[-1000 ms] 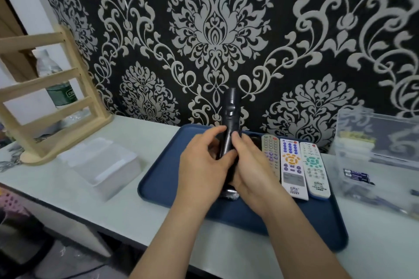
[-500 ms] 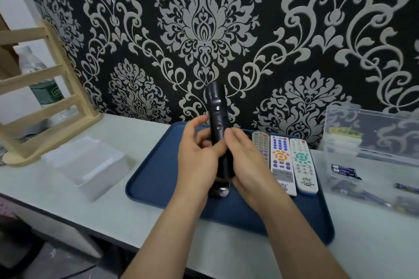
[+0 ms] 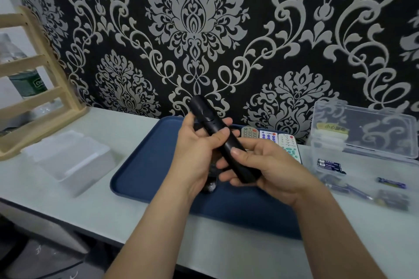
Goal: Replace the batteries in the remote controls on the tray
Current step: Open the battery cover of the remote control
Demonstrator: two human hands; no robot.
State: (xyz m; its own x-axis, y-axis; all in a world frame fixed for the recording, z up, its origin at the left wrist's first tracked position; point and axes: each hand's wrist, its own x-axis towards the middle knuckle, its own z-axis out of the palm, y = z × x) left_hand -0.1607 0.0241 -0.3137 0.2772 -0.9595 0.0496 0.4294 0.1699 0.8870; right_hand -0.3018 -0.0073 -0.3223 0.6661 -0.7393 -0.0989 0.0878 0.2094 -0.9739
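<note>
Remote control (image 3: 223, 142), black, is held tilted above the blue tray (image 3: 145, 165), gripped by curled fingers of the left hand (image 3: 195, 156) and right hand (image 3: 272, 165). Three light remotes (image 3: 268, 137) are laid side by side on the tray, at its far right; batteries (image 3: 328, 164) are seen in a clear box (image 3: 362, 124) on the table (image 3: 108, 210).

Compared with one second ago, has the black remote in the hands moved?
Yes. The black remote stood upright left of the three light remotes; now it tilts, lower end swung right toward them, gripped by the left hand and right hand.
</note>
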